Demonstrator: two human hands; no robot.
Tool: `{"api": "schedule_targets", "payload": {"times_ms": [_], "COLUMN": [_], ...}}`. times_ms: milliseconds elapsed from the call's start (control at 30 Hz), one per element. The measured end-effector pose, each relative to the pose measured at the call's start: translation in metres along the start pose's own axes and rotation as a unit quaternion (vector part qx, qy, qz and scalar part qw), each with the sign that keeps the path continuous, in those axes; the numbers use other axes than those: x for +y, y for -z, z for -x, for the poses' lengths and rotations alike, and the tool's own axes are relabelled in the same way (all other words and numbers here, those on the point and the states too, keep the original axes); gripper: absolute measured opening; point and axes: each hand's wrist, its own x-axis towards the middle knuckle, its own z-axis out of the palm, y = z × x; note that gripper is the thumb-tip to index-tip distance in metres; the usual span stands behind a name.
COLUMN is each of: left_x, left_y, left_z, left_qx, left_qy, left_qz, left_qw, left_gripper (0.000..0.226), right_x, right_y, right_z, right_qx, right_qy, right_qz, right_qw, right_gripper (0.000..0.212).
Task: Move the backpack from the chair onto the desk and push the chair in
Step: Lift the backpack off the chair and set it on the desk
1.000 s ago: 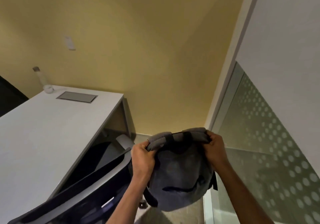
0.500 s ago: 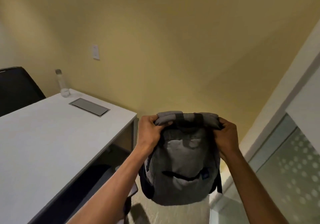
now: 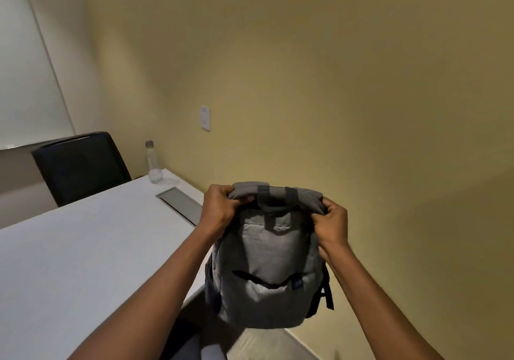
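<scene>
A grey backpack (image 3: 268,259) with black straps hangs in the air in front of me, just past the right edge of the white desk (image 3: 78,262). My left hand (image 3: 221,209) grips its top left corner. My right hand (image 3: 332,224) grips its top right corner. The bag's lower part hangs below the desk's surface level. A dark piece of the chair (image 3: 185,340) that held the bag shows at the bottom, under my left forearm; the rest of it is hidden.
A clear water bottle (image 3: 153,162) stands at the desk's far corner beside a grey cable hatch (image 3: 180,205). A second black chair (image 3: 79,166) sits behind the desk's far side. A yellow wall with a switch plate (image 3: 205,118) is ahead.
The backpack has risen off the chair and come up level with the desk edge. My view has swung left, so more of the desk and the far black chair show.
</scene>
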Motion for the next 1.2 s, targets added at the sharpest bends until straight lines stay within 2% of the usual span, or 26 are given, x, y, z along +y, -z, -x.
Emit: {"api": "schedule_targets", "payload": {"times_ms": [100,267,333,400,667,900,1067,1200], "left_x": [-0.013,-0.037,-0.048,-0.069,-0.098,-0.135,-0.154,-0.2], "left_y": [0.011,0.029,0.037,0.037,0.036,0.007,-0.008,-0.027], "left_z": [-0.053,-0.142,-0.178,-0.237,-0.308,-0.367,-0.355,-0.305], "left_qx": [0.04,0.064,0.067,0.097,0.113,0.124,0.152,0.208], "left_qy": [0.008,0.012,0.022,0.045,0.038,0.062,0.09,0.144], "left_qz": [-0.02,-0.081,-0.12,-0.169,-0.306,-0.26,-0.149,-0.124], "left_qw": [0.999,0.995,0.99,0.98,0.944,0.956,0.973,0.959], "left_gripper": [0.019,0.022,0.022,0.019,0.017,0.017,0.058,0.063], "right_x": [0.011,0.035,0.043,0.069,0.099,0.129,0.128,0.13], "right_y": [-0.049,-0.12,-0.15,-0.19,-0.24,-0.268,-0.283,-0.289], "right_z": [-0.044,-0.106,-0.131,-0.178,-0.19,-0.24,-0.272,-0.303], "right_qx": [-0.012,-0.025,-0.021,-0.05,-0.022,-0.042,-0.036,-0.038], "right_qy": [-0.001,-0.025,-0.043,-0.076,-0.148,-0.2,-0.227,-0.224], "right_qz": [-0.02,-0.058,-0.078,-0.084,-0.133,-0.125,-0.109,-0.073], "right_qw": [1.0,0.998,0.996,0.992,0.98,0.971,0.967,0.971], "right_gripper": [0.039,0.036,0.033,0.031,0.039,0.02,0.023,0.028]}}
